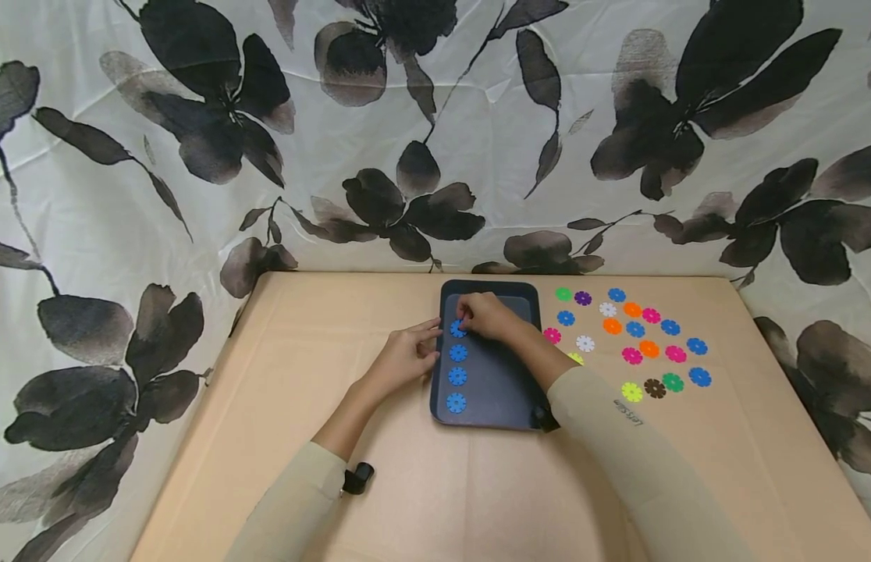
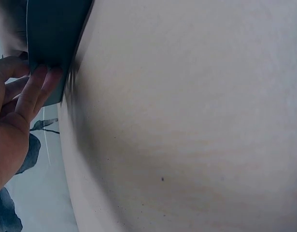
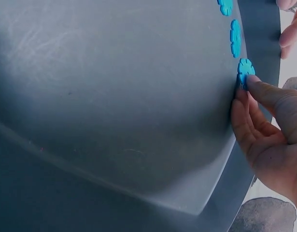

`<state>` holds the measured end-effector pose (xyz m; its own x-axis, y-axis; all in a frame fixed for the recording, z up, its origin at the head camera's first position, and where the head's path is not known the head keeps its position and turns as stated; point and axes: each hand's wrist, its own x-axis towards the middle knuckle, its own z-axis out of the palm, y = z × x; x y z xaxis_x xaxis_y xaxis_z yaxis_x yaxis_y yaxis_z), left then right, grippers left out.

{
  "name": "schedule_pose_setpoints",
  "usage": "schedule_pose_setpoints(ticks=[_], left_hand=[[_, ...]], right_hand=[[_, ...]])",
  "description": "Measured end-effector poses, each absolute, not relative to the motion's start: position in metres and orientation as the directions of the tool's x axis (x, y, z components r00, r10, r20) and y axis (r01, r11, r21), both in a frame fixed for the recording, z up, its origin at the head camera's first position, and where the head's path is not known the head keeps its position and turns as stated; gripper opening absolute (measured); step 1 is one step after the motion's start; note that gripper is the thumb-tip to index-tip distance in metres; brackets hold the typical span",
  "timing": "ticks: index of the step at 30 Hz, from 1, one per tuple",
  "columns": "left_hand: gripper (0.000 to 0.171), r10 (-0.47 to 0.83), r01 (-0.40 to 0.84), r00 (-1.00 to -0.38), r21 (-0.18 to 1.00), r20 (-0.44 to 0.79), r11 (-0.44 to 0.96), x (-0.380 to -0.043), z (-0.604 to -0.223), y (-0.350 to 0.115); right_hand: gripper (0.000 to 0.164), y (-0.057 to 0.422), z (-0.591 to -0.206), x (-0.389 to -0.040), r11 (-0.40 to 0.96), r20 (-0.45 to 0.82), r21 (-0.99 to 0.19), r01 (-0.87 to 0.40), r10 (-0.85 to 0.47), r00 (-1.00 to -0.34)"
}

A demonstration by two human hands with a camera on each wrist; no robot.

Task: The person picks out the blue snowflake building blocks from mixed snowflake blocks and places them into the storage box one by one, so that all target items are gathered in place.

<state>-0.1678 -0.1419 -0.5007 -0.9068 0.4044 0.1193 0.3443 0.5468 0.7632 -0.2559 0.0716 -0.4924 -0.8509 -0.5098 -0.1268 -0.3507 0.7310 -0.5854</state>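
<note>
A dark grey tray (image 1: 502,375) lies on the table. Along its left side several blue notched plastic discs (image 1: 457,376) form a column. My right hand (image 1: 488,314) reaches over the tray and pinches the farthest blue disc (image 3: 245,70) between thumb and fingertips, at the inner left edge. The nearer discs (image 3: 235,38) in that row lie flat. My left hand (image 1: 403,355) is at the tray's left rim, its fairly straight fingers (image 2: 30,96) touching the outer side wall. The right forearm covers part of the tray's right edge.
Right of the tray, loose notched discs lie scattered: pink (image 1: 632,356), orange (image 1: 649,349), white (image 1: 585,343), yellow-green (image 1: 631,392), brown (image 1: 655,388) and other colours. The tan tabletop (image 1: 421,484) ends at a floral cloth (image 1: 478,156) hanging behind.
</note>
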Motion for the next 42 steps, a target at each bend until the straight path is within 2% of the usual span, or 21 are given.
schedule_pose_setpoints(ticks=[42], left_hand=[[0.044, 0.394, 0.334, -0.912, 0.764, 0.115, 0.552, -0.1672, -0.5031, -0.1402]], right_hand=[[0.011, 0.067, -0.4916, -0.2478, 0.783, -0.148, -0.545, -0.3, -0.442, -0.885]])
